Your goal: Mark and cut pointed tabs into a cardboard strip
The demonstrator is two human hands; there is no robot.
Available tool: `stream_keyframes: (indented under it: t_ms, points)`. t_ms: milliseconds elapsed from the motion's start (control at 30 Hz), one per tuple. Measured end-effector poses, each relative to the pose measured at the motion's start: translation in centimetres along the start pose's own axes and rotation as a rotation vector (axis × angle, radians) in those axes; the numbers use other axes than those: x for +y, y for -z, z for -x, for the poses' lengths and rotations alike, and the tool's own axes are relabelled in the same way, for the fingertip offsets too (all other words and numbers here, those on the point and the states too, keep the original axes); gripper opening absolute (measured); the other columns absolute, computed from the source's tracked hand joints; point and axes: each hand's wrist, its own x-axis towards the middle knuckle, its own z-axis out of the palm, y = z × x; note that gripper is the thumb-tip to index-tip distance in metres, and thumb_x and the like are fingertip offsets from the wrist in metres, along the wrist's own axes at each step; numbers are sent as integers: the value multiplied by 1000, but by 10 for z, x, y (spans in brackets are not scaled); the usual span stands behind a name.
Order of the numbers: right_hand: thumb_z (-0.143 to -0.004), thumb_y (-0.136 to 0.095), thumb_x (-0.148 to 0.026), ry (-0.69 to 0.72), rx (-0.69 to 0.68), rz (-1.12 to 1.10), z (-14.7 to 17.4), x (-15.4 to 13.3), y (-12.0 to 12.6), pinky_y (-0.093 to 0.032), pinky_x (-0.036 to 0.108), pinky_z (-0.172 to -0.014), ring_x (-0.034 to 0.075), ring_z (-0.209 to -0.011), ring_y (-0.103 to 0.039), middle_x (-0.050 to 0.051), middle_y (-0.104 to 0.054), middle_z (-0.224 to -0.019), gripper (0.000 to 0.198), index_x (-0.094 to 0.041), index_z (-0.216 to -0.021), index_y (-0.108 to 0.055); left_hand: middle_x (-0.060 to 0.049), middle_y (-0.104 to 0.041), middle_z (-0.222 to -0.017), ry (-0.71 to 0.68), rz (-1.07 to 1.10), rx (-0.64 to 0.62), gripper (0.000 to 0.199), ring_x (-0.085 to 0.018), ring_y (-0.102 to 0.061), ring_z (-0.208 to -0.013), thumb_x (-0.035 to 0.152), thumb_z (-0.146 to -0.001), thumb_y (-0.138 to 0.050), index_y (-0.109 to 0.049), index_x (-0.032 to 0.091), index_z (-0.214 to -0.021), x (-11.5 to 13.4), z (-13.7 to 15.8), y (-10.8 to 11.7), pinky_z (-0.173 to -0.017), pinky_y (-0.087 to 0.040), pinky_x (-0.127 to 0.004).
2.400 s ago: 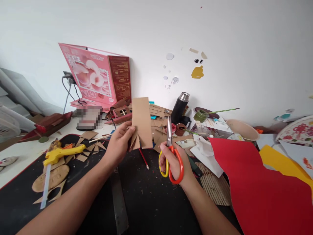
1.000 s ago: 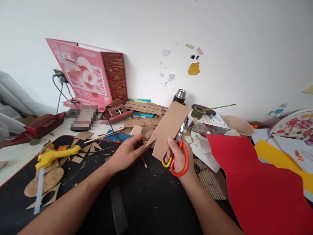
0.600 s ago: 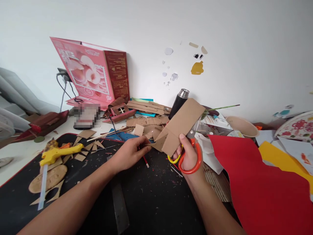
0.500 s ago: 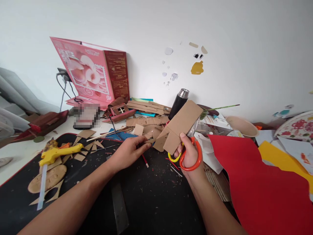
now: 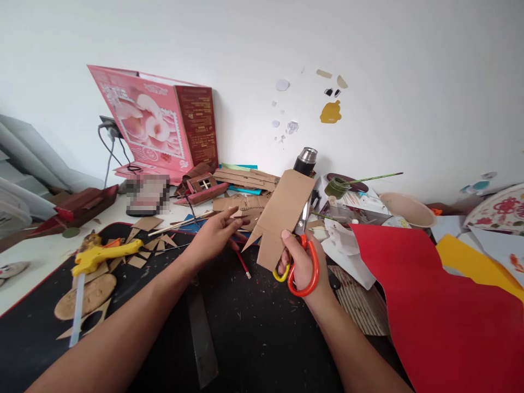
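My right hand (image 5: 305,262) grips a pair of scissors (image 5: 313,273) by its orange and yellow handles, with the metal blades pointing up and away. The same hand pinches a brown piece of cardboard (image 5: 286,199) under its thumb, raised above the mat and slit near its lower left. To the left, my left hand (image 5: 215,232) hovers over the mat with fingers stretched and apart, holding nothing I can see. Just beyond those fingertips lie cardboard scraps, partly hidden by the hand. A red pencil (image 5: 244,263) is below the fingers.
A yellow glue gun (image 5: 98,256) lies left among cardboard offcuts. On the black mat (image 5: 254,338) rests a metal ruler (image 5: 202,333). Behind stand a black thermos (image 5: 305,164) and a pink box (image 5: 151,120). Red paper (image 5: 434,305) covers the right side.
My left hand's fingers have parted and drawn slightly up from the scraps. My right hand has moved left and a little down with the scissors and cardboard.
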Motion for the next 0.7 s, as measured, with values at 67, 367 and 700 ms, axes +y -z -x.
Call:
stream_keyframes:
  t_ms: [67, 367, 700]
  points:
    - [-88, -82, -68, 3, -33, 32, 1, -1, -2, -49, 23, -38, 14, -35, -55, -9, -55, -47, 50, -25, -87, -56, -15, -84, -119, -39, 98, 1, 79, -23, -77, -78, 55, -87, -83, -62, 17, -153, 3, 0, -1, -64, -60, -31]
    - [-90, -77, -69, -15, -84, 83, 3, 1, -4, -47, 23, -37, 15, -34, -54, -8, -55, -46, 48, -26, -87, -56, -2, -71, -72, -62, 156, -175, 61, -14, -59, -52, 78, -90, -76, -77, 18, -100, 15, 15, -1, -50, -48, -26]
    - [-88, -79, -74, -76, -201, 126, 5, 5, -8, -48, 22, -38, 14, -35, -55, -8, -58, -49, 54, -25, -90, -56, 0, -64, -59, 31, 159, -284, 61, -12, -51, -48, 78, -85, -81, -70, 19, -74, 21, 23, -6, -46, -38, -23]
